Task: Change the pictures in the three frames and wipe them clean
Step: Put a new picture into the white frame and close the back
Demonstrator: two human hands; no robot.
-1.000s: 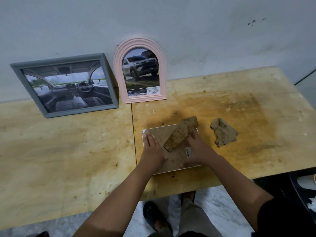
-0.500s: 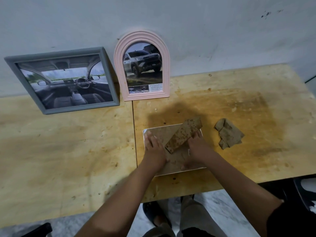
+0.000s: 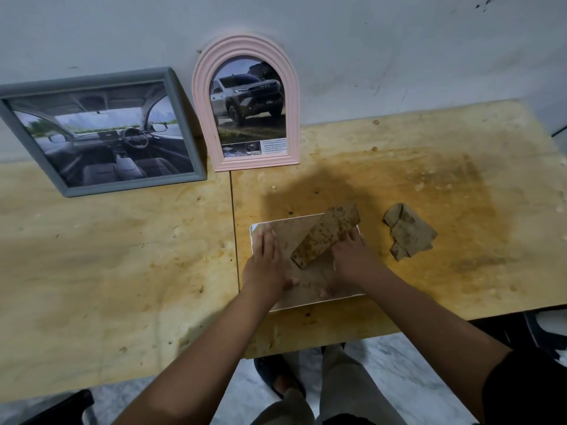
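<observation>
A white-rimmed frame (image 3: 288,223) lies face down on the wooden table (image 3: 122,271), its brown backing board up. The backing's stained stand flap (image 3: 326,237) sticks up at a slant. My left hand (image 3: 265,265) presses flat on the backing's left side, fingers apart. My right hand (image 3: 349,262) rests on the backing's right side, fingers at the base of the flap. A grey frame (image 3: 101,130) with a car-interior picture and a pink arched frame (image 3: 245,102) with an SUV picture lean upright against the wall.
A crumpled brown cloth (image 3: 408,231) lies on the table right of the white frame. The table's front edge runs just below my hands, with my legs and the tiled floor beneath. A dark chair part (image 3: 546,329) shows at the right.
My hands have barely shifted on the backing board; the view has moved slightly closer and tilted down. The frame and cloth stay in place.
</observation>
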